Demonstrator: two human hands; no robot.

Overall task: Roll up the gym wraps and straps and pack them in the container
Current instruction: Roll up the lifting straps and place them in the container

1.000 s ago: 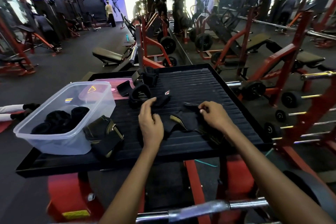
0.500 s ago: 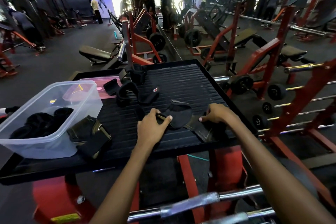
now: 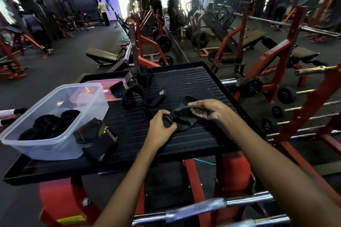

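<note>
black strap [image 3: 181, 116], partly folded | left hand [image 3: 160, 131] pinches buckle end | right hand [image 3: 209, 109] grips other end

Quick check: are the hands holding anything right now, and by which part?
Both hold one black strap: the left hand pinches its buckle end near the tray, the right hand grips the raised strap end.

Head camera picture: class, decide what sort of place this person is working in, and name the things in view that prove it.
Almost certainly a commercial gym. Red plate-loaded machines and a padded weight bench fill the floor, a barbell crosses the foreground, and the hands are handling a black lifting strap.
</note>
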